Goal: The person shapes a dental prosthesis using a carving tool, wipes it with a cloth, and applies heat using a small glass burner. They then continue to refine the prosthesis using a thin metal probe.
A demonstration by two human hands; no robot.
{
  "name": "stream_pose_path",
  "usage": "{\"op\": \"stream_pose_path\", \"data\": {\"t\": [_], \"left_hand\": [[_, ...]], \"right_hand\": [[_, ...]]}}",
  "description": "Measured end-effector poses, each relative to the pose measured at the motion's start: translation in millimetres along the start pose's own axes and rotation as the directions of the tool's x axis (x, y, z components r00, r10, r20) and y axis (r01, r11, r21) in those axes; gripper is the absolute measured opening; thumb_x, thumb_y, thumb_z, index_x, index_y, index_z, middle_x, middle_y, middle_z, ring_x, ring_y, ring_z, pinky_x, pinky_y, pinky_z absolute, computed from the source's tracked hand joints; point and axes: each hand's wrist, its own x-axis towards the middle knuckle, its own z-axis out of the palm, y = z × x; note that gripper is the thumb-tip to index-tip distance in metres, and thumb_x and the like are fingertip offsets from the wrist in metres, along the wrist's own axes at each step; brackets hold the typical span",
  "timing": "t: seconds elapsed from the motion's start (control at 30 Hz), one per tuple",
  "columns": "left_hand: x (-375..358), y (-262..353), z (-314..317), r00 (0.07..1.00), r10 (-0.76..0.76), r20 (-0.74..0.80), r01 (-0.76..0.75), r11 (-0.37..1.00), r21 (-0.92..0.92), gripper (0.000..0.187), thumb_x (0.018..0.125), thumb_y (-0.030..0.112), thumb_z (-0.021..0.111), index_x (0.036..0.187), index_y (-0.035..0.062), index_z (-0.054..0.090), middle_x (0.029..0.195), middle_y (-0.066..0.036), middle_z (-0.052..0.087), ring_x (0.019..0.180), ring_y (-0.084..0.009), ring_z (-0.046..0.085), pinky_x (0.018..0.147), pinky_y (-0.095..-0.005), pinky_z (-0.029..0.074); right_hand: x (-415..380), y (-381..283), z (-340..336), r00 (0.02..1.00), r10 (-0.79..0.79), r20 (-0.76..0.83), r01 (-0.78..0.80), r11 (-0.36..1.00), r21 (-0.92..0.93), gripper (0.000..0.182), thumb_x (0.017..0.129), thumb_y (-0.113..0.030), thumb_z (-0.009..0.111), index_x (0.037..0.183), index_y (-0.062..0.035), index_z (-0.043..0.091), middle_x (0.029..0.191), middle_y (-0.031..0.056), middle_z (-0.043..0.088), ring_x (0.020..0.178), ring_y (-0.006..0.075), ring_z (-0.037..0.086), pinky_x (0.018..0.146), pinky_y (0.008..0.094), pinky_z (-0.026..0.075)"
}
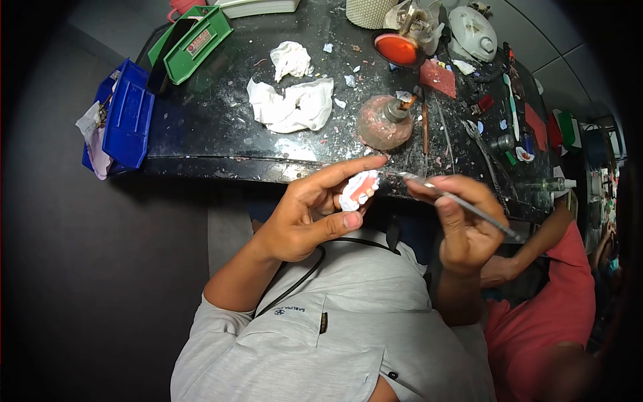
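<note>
Between the thumb and fingers of my left hand (pixel 308 211) is a small white dental cast (pixel 349 197) with pink wax and a few teeth on it. My right hand (pixel 465 224) grips a thin metal wax carving tool (pixel 469 206) like a pen, its tip pointing left, a short way apart from the cast. Both hands are held in front of my chest at the bench's front edge. Just beyond them stands a round, pink-stained spirit burner (pixel 385 124) with a small orange glow at its top.
Crumpled white tissues (pixel 291 104) lie on the littered black bench (pixel 214 127). Blue (pixel 127 114) and green bins (pixel 197 43) stand at left. A dish of red wax (pixel 398 49), pink wax sheets (pixel 439 78) and tools lie at right. A co-worker in a red shirt (pixel 552 295) sits close on my right.
</note>
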Motion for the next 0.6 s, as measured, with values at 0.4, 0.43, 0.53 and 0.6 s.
{"op": "stream_pose_path", "data": {"t": [0.4, 0.43, 0.53, 0.6], "left_hand": [[-3, 1, 3, 0.998, -0.042, 0.043, 0.044, 0.999, -0.027, 0.073, 0.092, 0.026, 0.075, 0.144, -0.0137, 0.043, 0.114, -0.011, 0.063, 0.091, -0.0093, 0.056, 0.078, -0.0233, 0.046], [-3, 1, 2, 0.998, -0.043, 0.043, 0.044, 0.999, -0.028, 0.073, 0.092, 0.026, 0.075, 0.144, -0.0137, 0.043, 0.114, -0.011, 0.063, 0.091, -0.0093, 0.056, 0.078, -0.0233, 0.046], [-3, 1, 2, 0.995, -0.067, 0.068, 0.072, 0.995, -0.064, 0.075, 0.092, 0.028, 0.076, 0.144, -0.0141, 0.043, 0.111, -0.010, 0.063, 0.089, -0.0088, 0.055, 0.077, -0.0227, 0.045], [-2, 2, 4, 0.996, -0.069, 0.061, 0.074, 0.994, -0.076, 0.077, 0.091, 0.030, 0.077, 0.144, -0.0143, 0.043, 0.109, -0.009, 0.063, 0.088, -0.0085, 0.055, 0.076, -0.0222, 0.045]], "right_hand": [[7, -4, 9, 0.976, -0.104, 0.194, 0.132, 0.982, -0.138, 0.011, 0.093, 0.002, 0.068, 0.101, 0.0095, 0.070, 0.100, 0.0236, 0.074, 0.095, 0.0294, 0.074, 0.086, 0.0354, 0.059], [7, -4, 9, 0.976, -0.117, 0.184, 0.146, 0.978, -0.151, 0.011, 0.092, 0.003, 0.067, 0.101, 0.0096, 0.070, 0.099, 0.0237, 0.074, 0.094, 0.0293, 0.074, 0.085, 0.0354, 0.059], [5, -5, 9, 0.980, -0.124, 0.153, 0.150, 0.973, -0.173, 0.010, 0.092, 0.004, 0.067, 0.100, 0.0099, 0.070, 0.097, 0.0237, 0.074, 0.094, 0.0293, 0.074, 0.084, 0.0354, 0.059], [6, -3, 9, 0.981, -0.143, 0.129, 0.161, 0.976, -0.146, 0.011, 0.091, 0.005, 0.068, 0.100, 0.0103, 0.070, 0.096, 0.0235, 0.074, 0.092, 0.0294, 0.074, 0.083, 0.0351, 0.059]]}}
